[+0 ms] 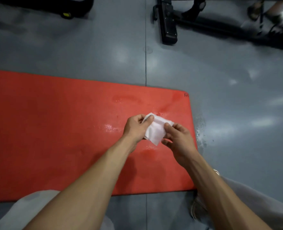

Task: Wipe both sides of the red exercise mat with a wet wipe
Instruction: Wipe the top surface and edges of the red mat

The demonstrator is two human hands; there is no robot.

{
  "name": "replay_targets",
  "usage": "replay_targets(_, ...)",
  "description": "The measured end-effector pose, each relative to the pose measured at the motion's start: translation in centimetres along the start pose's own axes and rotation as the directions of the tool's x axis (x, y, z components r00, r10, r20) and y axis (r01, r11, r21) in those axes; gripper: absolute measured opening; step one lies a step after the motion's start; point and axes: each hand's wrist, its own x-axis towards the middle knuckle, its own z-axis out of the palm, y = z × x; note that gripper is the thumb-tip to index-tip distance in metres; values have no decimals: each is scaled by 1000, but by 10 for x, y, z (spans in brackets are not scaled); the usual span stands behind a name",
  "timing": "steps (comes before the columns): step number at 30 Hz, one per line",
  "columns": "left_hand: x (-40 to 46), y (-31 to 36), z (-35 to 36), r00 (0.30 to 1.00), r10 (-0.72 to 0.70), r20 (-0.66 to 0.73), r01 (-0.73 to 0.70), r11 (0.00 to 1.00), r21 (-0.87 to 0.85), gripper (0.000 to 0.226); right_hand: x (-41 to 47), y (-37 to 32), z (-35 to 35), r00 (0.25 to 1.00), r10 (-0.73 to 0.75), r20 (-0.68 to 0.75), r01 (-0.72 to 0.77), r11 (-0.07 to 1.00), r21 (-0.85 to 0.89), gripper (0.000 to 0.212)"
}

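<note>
The red exercise mat (54, 130) lies flat on the grey floor, its right end with rounded corners just right of centre. Wet streaks shine on it near that end. Both hands hover above the mat's right part, holding a white wet wipe (155, 131) between them. My left hand (136, 128) pinches the wipe's upper left corner with thumb and fingers. My right hand (179, 138) pinches its right edge. The wipe hangs loosely, partly unfolded.
Black gym equipment frames (169, 22) stand on the grey floor (237, 97) at the top, with another black base (67, 7) at the top left. Water drops lie on the floor right of the mat. My knees in grey trousers (253, 205) and a shoe show at the bottom.
</note>
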Motion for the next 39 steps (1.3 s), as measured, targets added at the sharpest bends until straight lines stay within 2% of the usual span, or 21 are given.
replay_targets(3,3,11,-5,999,40,7,-40,997,-73,22,-12,-6,18,979,191,69,-197,974,110,12)
replay_targets(5,3,21,-8,997,67,49,-64,996,-67,21,-19,-10,28,966,247,70,-256,953,165,14)
replay_targets(9,4,28,-21,975,178,135,-187,981,54,17,-33,-18,48,990,109,-85,-90,977,195,3)
replay_targets(12,0,37,-28,950,257,176,-279,954,113,12,-41,-24,54,980,2,-200,22,993,117,18)
replay_targets(15,-6,44,-33,896,414,162,-444,833,330,9,-41,-30,57,964,-35,-265,45,998,33,18)
replay_targets(18,-13,44,-39,840,527,130,-514,697,500,11,-30,-35,64,970,-26,-242,29,1000,8,18)
replay_targets(20,-14,41,-39,821,557,121,-523,652,549,13,-20,-35,66,981,11,-191,-13,1000,-7,10)
replay_targets(22,-12,35,-36,820,559,124,-526,649,549,13,-8,-35,64,988,39,-149,-45,998,-33,15)
replay_targets(27,3,28,-18,851,522,64,-482,725,491,11,31,-43,40,992,20,-126,-39,987,-157,2)
replay_targets(32,25,12,1,911,412,-35,-359,829,429,10,64,-50,8,997,-25,-68,5,959,-285,20)
replay_targets(36,29,0,15,924,379,-48,-299,797,525,14,73,-38,-10,999,-35,-1,33,949,-313,22)
replay_targets(39,32,-9,19,939,341,-42,-270,807,524,21,72,-30,-21,999,-42,16,45,957,-285,26)
